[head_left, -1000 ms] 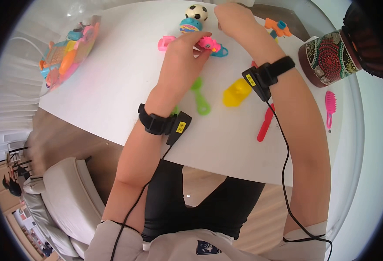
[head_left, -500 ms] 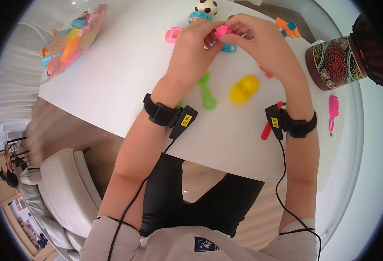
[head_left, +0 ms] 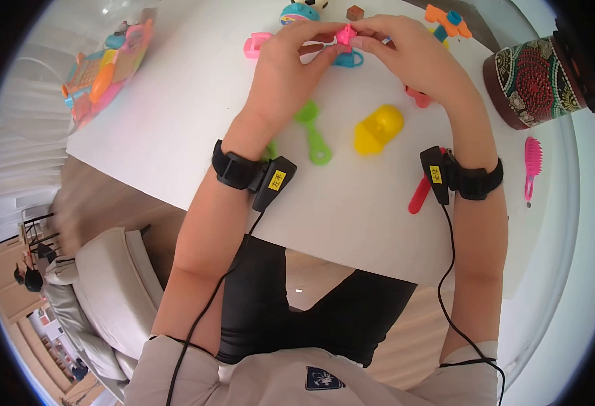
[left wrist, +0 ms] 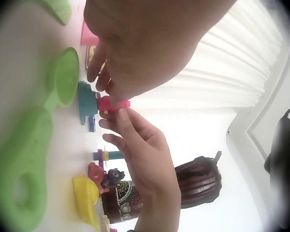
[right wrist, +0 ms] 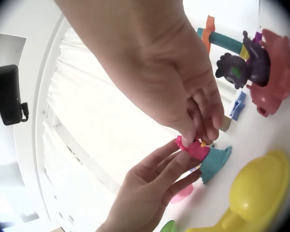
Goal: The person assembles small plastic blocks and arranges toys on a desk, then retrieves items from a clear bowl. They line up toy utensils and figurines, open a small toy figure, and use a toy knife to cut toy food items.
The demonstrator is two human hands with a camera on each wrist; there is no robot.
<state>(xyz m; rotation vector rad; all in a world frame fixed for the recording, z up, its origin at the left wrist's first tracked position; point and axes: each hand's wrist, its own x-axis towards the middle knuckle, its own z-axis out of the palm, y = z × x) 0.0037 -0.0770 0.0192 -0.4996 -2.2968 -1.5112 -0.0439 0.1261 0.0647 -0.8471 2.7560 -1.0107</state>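
A small pink toy figure (head_left: 345,35) is pinched between the fingertips of both hands near the table's far side. My left hand (head_left: 285,71) grips it from the left, thumb on its near side. From the right, my right hand (head_left: 416,57) holds it with thumb and fingers. Directly beneath the figure sits a teal toy piece with a loop handle (right wrist: 215,164), and the figure's lower end meets its top in the right wrist view. Left of these lies a pink toy piece (head_left: 255,44). A blue round toy (head_left: 300,13) stands behind.
Nearer the body lie a green spoon (head_left: 314,135), a yellow toy (head_left: 378,128) and a red stick-like toy (head_left: 419,195). A dark purple figure (right wrist: 249,65) sits on a red toy base (right wrist: 278,72). At right stand a patterned drum (head_left: 534,82) and a pink brush (head_left: 532,166).
My right hand has come from the table's back to the pink figure and now holds it together with my left hand. The figure has turned from lying sideways to upright.
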